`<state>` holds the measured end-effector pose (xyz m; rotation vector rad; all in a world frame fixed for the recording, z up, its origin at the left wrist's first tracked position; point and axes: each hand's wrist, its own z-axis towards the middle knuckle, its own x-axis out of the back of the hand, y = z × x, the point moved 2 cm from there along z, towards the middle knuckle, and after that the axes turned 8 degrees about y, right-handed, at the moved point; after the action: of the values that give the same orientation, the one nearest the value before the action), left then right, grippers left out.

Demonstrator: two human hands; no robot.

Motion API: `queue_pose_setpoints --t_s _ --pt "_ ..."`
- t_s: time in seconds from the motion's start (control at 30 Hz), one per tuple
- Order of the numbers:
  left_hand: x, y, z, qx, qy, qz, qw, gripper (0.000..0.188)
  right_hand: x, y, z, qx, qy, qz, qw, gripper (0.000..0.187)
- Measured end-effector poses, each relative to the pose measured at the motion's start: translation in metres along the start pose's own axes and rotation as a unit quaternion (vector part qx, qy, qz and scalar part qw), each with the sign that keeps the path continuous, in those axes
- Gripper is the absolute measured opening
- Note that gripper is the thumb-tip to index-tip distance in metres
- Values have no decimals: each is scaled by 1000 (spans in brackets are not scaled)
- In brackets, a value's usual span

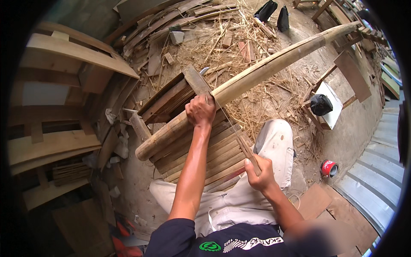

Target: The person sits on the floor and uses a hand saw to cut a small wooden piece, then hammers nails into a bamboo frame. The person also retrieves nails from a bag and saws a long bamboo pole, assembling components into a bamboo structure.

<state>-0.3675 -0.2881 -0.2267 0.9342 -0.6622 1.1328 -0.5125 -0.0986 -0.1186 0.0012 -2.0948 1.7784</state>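
A long bamboo pole (274,66) slants from the lower left up to the far right, across a low slatted bench (222,154). Wrapped over its top is my left hand (201,110), closed and pressing on the pole. My right hand (260,173) grips the wooden handle of a handsaw (247,152), thumb along the handle. The thin saw blade, seen nearly edge-on, runs up and left to the pole, just right of my left hand. Whether its teeth have cut into the bamboo is too fine to tell.
Wooden frames (64,141) stand close on the left. Straw and offcuts (227,38) litter the floor ahead. To the right are a chair (336,100) with a black bag (321,104), a red can (329,168) and corrugated metal sheeting (372,167).
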Motion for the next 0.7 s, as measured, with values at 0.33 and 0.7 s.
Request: queue_pose_setpoints --t_s 0.33,0.7 --pt "-3 -1 7 34 -61 -3 998 39 5 -3 -7 16 3 -16 1000 21" --pt "-8 -3 4 -3 -9 17 1000 35 6 15 -11 51 10 -29 998 18"
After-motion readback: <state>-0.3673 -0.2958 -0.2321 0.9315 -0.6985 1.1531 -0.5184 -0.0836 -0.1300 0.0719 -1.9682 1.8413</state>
